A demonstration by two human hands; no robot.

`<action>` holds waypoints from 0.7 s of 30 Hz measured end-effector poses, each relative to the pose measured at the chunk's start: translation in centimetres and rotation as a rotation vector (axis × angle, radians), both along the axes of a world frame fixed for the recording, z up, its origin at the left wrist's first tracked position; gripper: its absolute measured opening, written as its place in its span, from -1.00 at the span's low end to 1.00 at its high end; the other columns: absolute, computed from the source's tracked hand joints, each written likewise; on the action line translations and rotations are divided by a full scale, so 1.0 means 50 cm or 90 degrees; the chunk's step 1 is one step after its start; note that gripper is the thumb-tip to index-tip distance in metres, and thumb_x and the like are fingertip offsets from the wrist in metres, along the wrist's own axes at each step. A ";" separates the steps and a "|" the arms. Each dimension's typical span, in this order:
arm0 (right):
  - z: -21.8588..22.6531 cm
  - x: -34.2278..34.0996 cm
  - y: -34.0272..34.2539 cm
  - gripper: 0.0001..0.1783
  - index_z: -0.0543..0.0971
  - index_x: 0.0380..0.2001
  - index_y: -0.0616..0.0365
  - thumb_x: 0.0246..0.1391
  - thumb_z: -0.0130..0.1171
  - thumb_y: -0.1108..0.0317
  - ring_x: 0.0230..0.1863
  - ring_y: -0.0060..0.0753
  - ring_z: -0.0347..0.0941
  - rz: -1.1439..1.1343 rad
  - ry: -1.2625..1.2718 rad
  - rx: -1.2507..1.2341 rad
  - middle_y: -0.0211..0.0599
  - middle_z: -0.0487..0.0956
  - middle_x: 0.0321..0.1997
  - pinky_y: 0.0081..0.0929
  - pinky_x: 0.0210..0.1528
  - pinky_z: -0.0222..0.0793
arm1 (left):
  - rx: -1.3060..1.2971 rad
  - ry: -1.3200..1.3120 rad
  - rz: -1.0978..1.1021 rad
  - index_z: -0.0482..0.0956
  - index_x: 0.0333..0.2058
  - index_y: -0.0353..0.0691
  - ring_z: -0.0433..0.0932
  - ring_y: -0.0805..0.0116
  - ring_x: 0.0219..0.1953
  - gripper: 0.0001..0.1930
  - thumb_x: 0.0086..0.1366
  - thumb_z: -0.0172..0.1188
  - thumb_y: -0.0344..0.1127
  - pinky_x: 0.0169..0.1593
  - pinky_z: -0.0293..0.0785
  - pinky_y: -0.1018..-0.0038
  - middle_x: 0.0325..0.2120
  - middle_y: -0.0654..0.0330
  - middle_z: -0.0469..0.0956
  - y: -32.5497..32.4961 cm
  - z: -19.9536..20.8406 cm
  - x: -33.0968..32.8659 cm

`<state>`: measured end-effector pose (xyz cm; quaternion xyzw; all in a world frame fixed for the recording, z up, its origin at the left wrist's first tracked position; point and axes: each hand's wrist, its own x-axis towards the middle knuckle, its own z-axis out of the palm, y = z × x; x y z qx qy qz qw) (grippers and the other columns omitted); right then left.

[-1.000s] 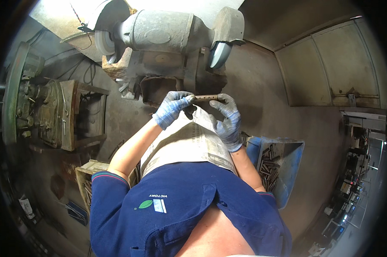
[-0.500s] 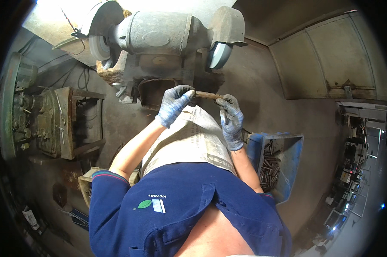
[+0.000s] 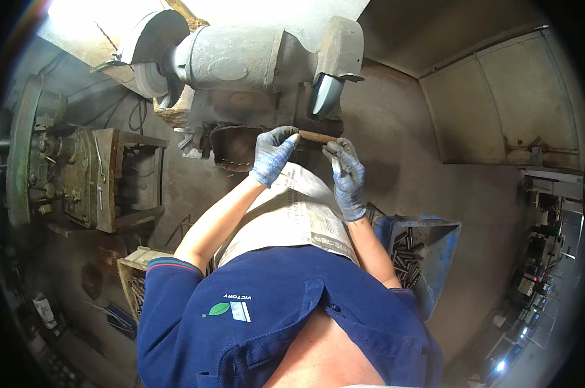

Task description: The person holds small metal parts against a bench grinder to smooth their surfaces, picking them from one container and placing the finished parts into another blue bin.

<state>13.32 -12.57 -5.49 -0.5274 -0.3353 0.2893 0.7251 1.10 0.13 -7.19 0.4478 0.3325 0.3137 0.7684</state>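
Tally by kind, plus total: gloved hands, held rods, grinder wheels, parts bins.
Gloved hands: 2 (left hand, right hand)
Held rod: 1
Grinder wheels: 2 (left wheel, right wheel)
Parts bins: 2 (blue bin, cream bin)
Total: 7

Harsh white glare burns out the pale surface (image 3: 260, 11) at the far side, worst at far left, where a faint coloured flare tints the rim. Light catches the top of the grey grinder (image 3: 234, 58); below it everything sinks into brown shadow. My left hand (image 3: 273, 155) and right hand (image 3: 348, 178) are moderately lit and fairly sharp, though the rod (image 3: 318, 137) I hold shows little fine detail. Straight edges of the metal panels (image 3: 499, 103) at right bow; the clutter (image 3: 538, 271) beyond blurs, a blue-white glint nearer me, and the rim fades to black
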 end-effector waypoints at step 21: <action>-0.077 0.087 0.050 -0.74 0.54 -0.11 0.29 0.14 0.00 0.49 0.07 -0.41 0.36 -0.015 -0.274 -0.174 -0.20 0.50 0.00 -0.49 0.10 0.31 | -0.009 0.104 0.080 0.59 -0.31 -0.41 0.50 0.54 -0.48 -0.87 0.17 0.15 -0.49 -0.37 0.47 0.60 -0.47 0.19 0.60 0.058 -0.050 0.108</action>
